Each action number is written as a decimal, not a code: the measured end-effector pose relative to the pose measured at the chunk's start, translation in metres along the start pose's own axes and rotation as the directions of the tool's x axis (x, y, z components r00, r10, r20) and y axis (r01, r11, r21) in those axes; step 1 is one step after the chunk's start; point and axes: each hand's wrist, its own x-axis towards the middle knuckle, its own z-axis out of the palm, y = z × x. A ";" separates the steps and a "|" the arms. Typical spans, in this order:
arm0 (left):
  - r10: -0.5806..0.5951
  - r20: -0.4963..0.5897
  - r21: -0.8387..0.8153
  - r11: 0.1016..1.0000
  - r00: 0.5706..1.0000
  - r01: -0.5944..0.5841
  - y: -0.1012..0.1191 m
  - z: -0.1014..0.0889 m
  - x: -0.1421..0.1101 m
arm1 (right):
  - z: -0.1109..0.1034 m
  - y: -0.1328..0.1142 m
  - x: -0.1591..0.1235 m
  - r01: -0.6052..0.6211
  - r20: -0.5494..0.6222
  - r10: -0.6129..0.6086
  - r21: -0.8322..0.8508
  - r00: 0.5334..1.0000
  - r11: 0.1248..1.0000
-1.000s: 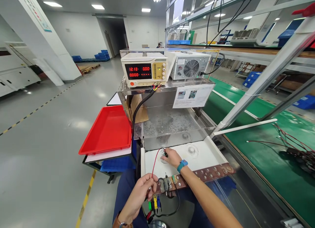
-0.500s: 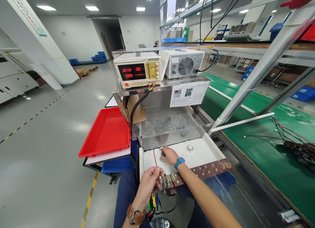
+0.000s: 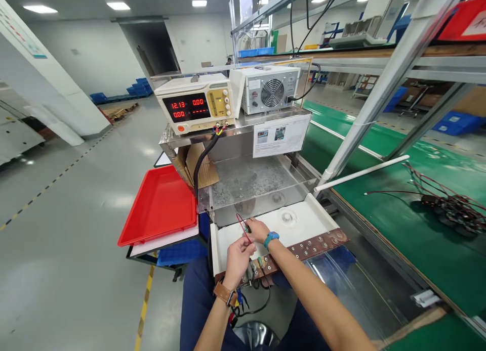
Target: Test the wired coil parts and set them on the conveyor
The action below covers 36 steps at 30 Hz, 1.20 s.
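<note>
While a red tray [image 3: 161, 204] sits left of centre, the left hand [image 3: 238, 256] pinches a red wire [image 3: 241, 221] between closed fingertips at lower centre, and just right, the right hand [image 3: 259, 230] is curled round a small dark part [image 3: 247, 228]

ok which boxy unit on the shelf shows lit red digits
The cream boxy unit on the left; the grey metal unit beside it shows a round fan grille instead.

open room above white tray [image 3: 306, 222] beside right hand [image 3: 259, 230], transparent panel [image 3: 261, 205] along tray's far edge, right forearm [image 3: 299, 282] across brown riveted strip [image 3: 316, 245]
</note>
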 end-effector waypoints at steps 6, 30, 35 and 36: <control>0.071 0.036 0.149 0.986 0.997 -0.075 -0.015 0.002 -0.001 | -0.001 0.000 0.000 0.000 0.000 0.000 -0.006 1.000 1.000; -0.021 0.110 0.102 0.995 0.994 0.010 -0.019 0.003 -0.001 | -0.004 -0.001 -0.002 -0.018 -0.004 0.019 0.033 1.000 0.999; -0.034 0.109 0.105 0.994 0.993 0.022 -0.018 0.004 -0.001 | -0.004 -0.002 -0.001 -0.019 -0.008 0.019 0.034 1.000 0.999; -0.041 0.106 0.101 0.994 0.994 0.030 -0.018 0.004 -0.001 | -0.004 -0.002 -0.001 -0.017 -0.008 0.018 0.035 1.000 0.999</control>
